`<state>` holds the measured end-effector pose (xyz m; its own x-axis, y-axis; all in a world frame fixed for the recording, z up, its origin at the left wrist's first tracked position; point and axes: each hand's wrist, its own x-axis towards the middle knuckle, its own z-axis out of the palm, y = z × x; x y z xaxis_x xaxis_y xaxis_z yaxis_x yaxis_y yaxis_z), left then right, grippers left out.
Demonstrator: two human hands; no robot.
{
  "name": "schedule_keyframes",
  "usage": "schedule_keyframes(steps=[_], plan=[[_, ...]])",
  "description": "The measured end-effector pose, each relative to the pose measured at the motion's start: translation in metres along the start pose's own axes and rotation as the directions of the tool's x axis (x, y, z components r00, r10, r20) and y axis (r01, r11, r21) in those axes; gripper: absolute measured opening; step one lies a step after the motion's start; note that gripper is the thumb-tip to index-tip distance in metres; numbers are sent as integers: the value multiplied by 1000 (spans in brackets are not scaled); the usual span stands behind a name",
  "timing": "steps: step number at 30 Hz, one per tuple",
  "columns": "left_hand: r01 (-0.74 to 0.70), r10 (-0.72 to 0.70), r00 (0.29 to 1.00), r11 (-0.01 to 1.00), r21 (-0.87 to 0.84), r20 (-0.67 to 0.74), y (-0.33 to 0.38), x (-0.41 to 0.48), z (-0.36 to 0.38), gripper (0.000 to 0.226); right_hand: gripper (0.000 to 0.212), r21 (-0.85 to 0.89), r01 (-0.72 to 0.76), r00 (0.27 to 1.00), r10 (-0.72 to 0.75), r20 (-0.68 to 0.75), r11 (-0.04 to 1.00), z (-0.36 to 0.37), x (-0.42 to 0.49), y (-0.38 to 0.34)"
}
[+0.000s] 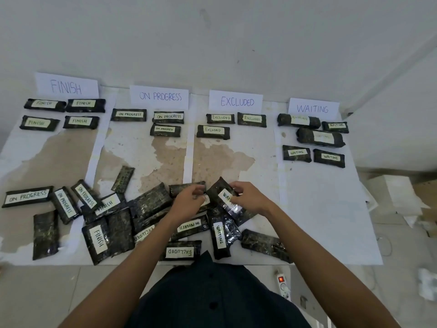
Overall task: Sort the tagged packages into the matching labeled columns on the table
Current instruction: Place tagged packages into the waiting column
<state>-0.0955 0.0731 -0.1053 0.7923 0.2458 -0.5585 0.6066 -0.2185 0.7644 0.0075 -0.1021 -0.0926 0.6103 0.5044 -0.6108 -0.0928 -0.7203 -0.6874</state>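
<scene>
closest to us, an unsorted pile of dark packages (pixel 132 214) sprawls along the near edge of the tabletop (pixel 319 209), tags facing every way. just above it our right hand (pixel 248 197) pinches a package tagged waiting (pixel 224 197), held tilted, fingers curled on its edge. our left hand (pixel 188 201) sits just beside it, fingers curled over the pile; we cannot tell whether it grips anything. farther off, sorted packages (pixel 212 131) lie in four columns below the finish sign (pixel 66 85), on progress sign (pixel 159 96), excluded sign (pixel 236 101) and waiting sign (pixel 312 108).
</scene>
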Motion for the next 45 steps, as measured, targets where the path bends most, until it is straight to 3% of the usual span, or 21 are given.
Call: schedule_keyframes(steps=[5,7,11,14,16,19,30,35,45], plan=[[47,-44,999,985,-166,26,13,2,10,29,38,137,12,1000,-13,4,990,-3,-5,-4],[44,-38,999,979,-200,32,15,3,15,21,39,111,33,999,-34,9,993,-3,-5,-5],[83,-78,997,947,-311,28,21,8,25,11,62,-116,140,987,-149,-68,983,-4,-6,-7],[114,-107,993,918,-379,40,35,14,33,8,78,-429,230,945,-306,-117,873,-11,-8,-5],[100,-84,995,921,-377,59,46,18,40,8,79,-570,202,927,-343,-150,796,-20,-10,-2],[72,-42,994,942,-328,98,61,25,54,10,76,-670,123,919,-339,-202,732,-38,-14,9],[-111,88,973,989,96,215,102,85,102,31,61,-684,-144,927,-145,-347,715,-142,-8,103],[-143,89,970,961,236,225,106,120,121,32,61,-694,-137,931,-147,-334,706,-171,20,123],[-125,53,967,951,282,248,90,140,128,31,62,-662,-83,907,-218,-360,745,-174,46,150]])
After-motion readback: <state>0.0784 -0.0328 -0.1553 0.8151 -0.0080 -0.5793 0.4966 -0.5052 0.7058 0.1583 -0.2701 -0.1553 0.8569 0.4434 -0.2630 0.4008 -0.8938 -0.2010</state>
